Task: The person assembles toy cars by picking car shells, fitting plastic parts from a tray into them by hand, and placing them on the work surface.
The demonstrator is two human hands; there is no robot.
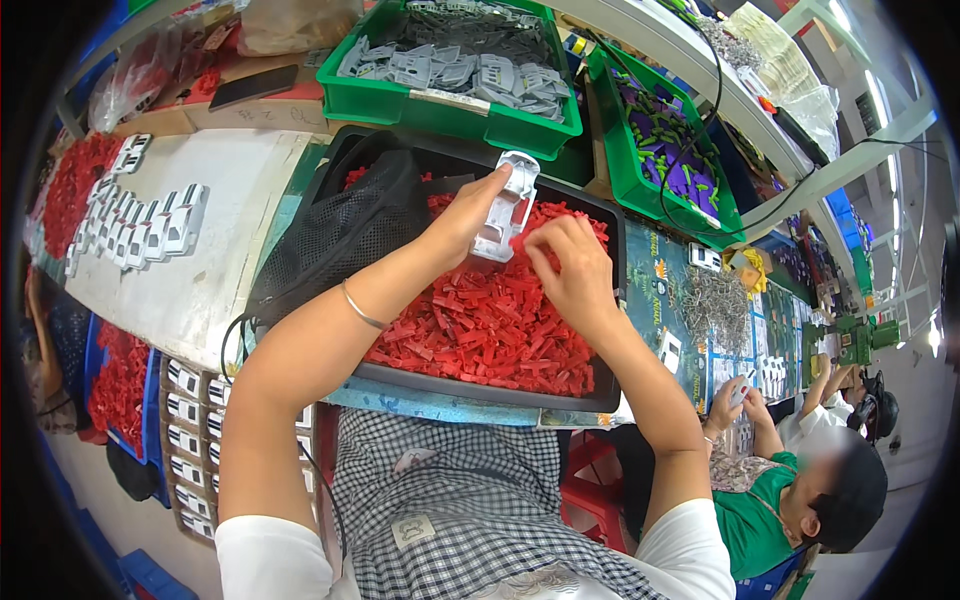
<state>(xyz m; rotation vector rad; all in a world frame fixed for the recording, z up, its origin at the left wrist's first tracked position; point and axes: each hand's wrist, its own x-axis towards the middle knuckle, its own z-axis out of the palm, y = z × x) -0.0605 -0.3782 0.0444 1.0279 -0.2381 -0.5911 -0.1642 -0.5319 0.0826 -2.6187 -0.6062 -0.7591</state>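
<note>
My left hand (462, 222) grips a white plastic car-shaped shell (521, 180), held tilted over a black tray (470, 384). Small red plastic pieces (480, 325) fill the tray in a loose heap. Beside the shell's lower end is my right hand (575, 262), its thumb and fingers drawn together in a pinch. Red shows at those fingertips, but whether it is a held piece or the heap behind, I cannot make out. A black mesh bag (350, 235) lies over the tray's left side.
Green bins of grey parts (490, 75) and purple-green parts (680, 160) stand behind the tray. White shells (150, 230) sit in rows at left. Metal pins (715, 305) lie at right, near a co-worker in green (755, 520). A black cable (715, 90) hangs above.
</note>
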